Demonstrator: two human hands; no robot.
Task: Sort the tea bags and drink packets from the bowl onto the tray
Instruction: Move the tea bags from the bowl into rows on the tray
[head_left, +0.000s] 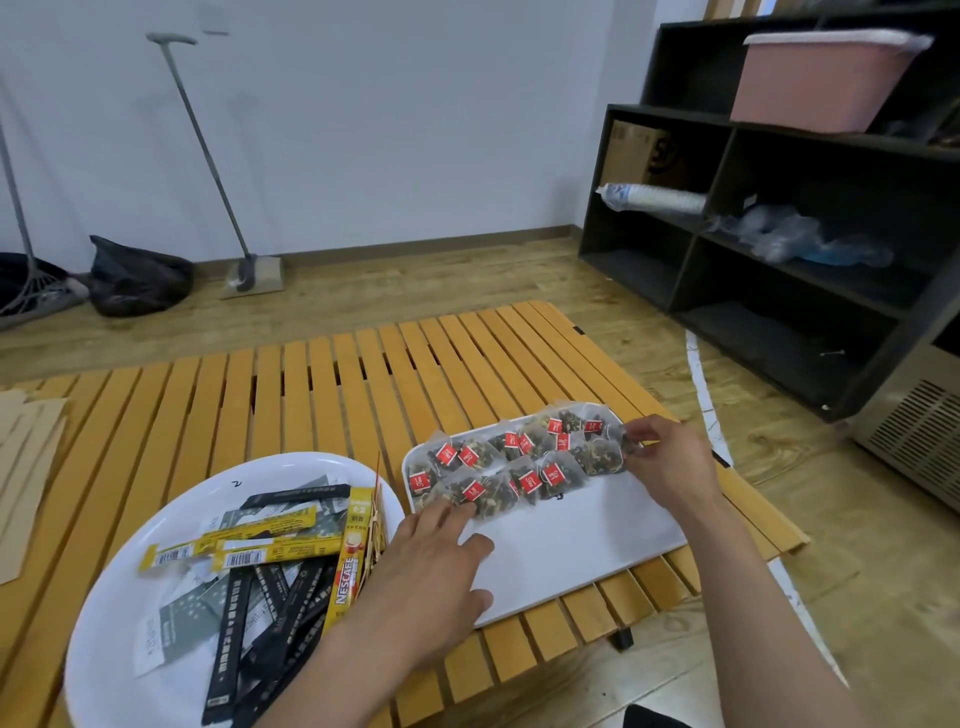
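A white tray (582, 535) lies on the slatted table, right of a white bowl (156, 493). Several clear tea bags with red tags (519, 460) sit in two rows along the tray's far side. In the bowl lie several yellow, black and grey drink packets (270, 566). My right hand (670, 462) pinches the rightmost tea bag (605, 452) at the tray's far right corner. My left hand (436, 566) rests flat on the tray's near left part, fingers apart, its fingertips touching the left end of the near row.
The yellow slatted table (322, 384) extends back and left. Brown paper sheets (26, 467) lie at its left edge. A dark shelf unit (779, 208) with a pink bin (826, 78) stands at the right. A mop (218, 156) and black bag (135, 280) are by the wall.
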